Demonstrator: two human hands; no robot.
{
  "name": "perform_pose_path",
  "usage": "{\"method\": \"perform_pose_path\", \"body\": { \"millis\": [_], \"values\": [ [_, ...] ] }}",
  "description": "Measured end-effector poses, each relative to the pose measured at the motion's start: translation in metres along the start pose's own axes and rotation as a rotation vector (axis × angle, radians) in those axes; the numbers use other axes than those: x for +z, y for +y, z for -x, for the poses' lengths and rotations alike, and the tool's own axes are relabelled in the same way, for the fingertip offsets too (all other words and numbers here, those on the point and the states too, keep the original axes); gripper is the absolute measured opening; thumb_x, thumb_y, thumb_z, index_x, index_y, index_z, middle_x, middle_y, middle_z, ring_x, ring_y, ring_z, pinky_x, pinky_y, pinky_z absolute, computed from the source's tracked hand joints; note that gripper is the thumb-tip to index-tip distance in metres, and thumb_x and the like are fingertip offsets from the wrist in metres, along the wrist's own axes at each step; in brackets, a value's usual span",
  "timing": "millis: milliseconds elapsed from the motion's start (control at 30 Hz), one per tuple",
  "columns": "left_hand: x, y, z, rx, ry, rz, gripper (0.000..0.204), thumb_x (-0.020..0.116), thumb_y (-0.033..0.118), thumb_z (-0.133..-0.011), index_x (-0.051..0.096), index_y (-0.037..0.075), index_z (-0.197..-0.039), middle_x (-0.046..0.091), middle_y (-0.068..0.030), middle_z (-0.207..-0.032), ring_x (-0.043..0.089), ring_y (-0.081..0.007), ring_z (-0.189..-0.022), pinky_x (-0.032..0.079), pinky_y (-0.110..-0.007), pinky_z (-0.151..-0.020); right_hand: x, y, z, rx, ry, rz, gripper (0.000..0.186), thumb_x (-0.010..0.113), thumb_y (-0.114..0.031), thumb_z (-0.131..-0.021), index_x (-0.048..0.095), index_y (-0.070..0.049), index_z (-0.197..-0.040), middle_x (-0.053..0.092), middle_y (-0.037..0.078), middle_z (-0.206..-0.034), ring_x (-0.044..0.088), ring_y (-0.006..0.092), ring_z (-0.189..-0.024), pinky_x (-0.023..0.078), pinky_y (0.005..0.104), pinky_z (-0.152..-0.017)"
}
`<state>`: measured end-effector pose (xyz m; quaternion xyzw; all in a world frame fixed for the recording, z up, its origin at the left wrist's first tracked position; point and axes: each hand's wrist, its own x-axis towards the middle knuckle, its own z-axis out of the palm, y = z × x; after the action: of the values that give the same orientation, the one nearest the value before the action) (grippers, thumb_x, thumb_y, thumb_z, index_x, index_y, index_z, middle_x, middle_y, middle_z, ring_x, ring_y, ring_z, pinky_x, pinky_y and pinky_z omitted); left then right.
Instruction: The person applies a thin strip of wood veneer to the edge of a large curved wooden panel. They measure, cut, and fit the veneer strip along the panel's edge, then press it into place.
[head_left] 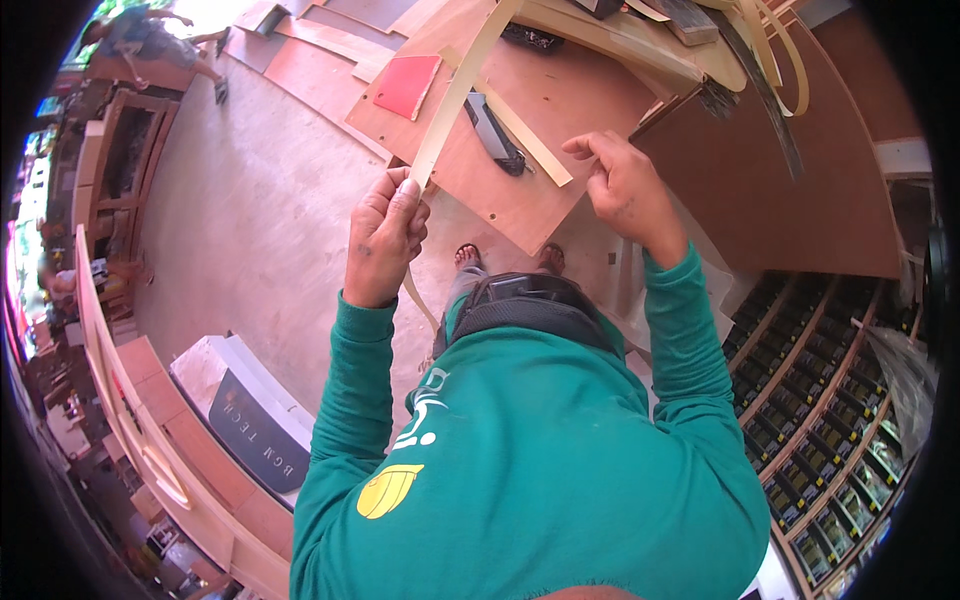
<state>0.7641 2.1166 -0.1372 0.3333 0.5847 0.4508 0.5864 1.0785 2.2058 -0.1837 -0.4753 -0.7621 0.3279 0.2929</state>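
Note:
My left hand (pixel 388 237) pinches a long pale, flexible strip (pixel 455 92) between thumb and fingers; the strip rises past the top of the view, and a length of it hangs below the hand. My right hand (pixel 622 195) is empty, fingers apart and loosely bent, near the right edge of a plywood board (pixel 570 110). On that board lie a red rectangular piece (pixel 408 85), a grey-and-black utility knife (pixel 492 135) and a shorter pale strip (pixel 525 140).
Wood panels (pixel 290 60) lie at the upper left, where a co-worker (pixel 150 50) is. A large brown panel (pixel 780 200) and a rack of small items (pixel 820 400) stand at right. A white-and-dark box (pixel 240 400) and long timber pieces (pixel 170 430) are at lower left.

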Motion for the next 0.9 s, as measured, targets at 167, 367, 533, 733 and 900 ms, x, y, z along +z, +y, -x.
{"method": "perform_pose_path", "body": {
  "millis": [167,367,533,733,900],
  "values": [
    [-0.015,-0.001,-0.022,0.012,-0.105,-0.018,0.020,0.057,0.025,-0.119,0.063,0.007,-0.126,0.053,0.0077,-0.081,0.042,-0.0005,-0.062,0.034,-0.020,-0.052,0.022,-0.034,0.019,0.032,0.037,0.153,0.048,0.076,-0.007,-0.092,0.072,-0.002,-0.140,0.071,0.022,-0.127,0.072,0.0409,-0.117,0.059,0.0468,-0.102],
    [-0.036,0.000,-0.056,0.000,-0.273,-0.034,0.020,0.057,0.025,-0.119,0.064,0.006,-0.119,0.055,0.0064,-0.079,0.046,-0.0019,-0.062,0.037,-0.020,-0.054,0.055,-0.028,0.026,0.138,0.188,0.385,0.037,0.078,-0.014,-0.098,0.076,-0.004,-0.133,0.075,0.018,-0.119,0.075,0.0376,-0.111,0.060,0.0462,-0.096],
    [-0.040,0.001,-0.078,0.000,-0.328,0.028,0.025,0.056,0.026,-0.120,0.067,0.004,-0.122,0.055,0.0058,-0.079,0.045,-0.0022,-0.062,0.037,-0.021,-0.054,0.062,-0.068,0.072,0.633,0.449,0.155,0.019,0.071,-0.015,-0.108,0.076,-0.003,-0.121,0.083,0.015,-0.115,0.081,0.0293,-0.102,0.062,0.0399,-0.088],
    [-0.047,-0.005,-0.097,-0.001,-0.439,-0.067,0.034,0.053,0.035,-0.121,0.071,0.007,-0.131,0.051,0.0069,-0.082,0.042,-0.0018,-0.066,0.035,-0.020,-0.056,0.098,-0.119,0.141,0.763,0.531,-0.840,0.022,0.070,-0.015,-0.111,0.067,-0.001,-0.127,0.081,0.015,-0.127,0.078,0.0216,-0.106,0.059,0.0376,-0.096],
    [-0.043,-0.003,-0.104,0.044,-0.478,-0.130,0.038,0.053,0.034,-0.120,0.071,0.003,-0.133,0.058,0.0045,-0.086,0.049,-0.0038,-0.068,0.039,-0.021,-0.057,0.130,-0.129,0.128,0.727,0.588,-0.992,0.019,0.076,-0.017,-0.108,0.073,-0.003,-0.120,0.079,0.009,-0.114,0.074,0.0152,-0.099,0.059,0.0331,-0.090]
  ]
}}
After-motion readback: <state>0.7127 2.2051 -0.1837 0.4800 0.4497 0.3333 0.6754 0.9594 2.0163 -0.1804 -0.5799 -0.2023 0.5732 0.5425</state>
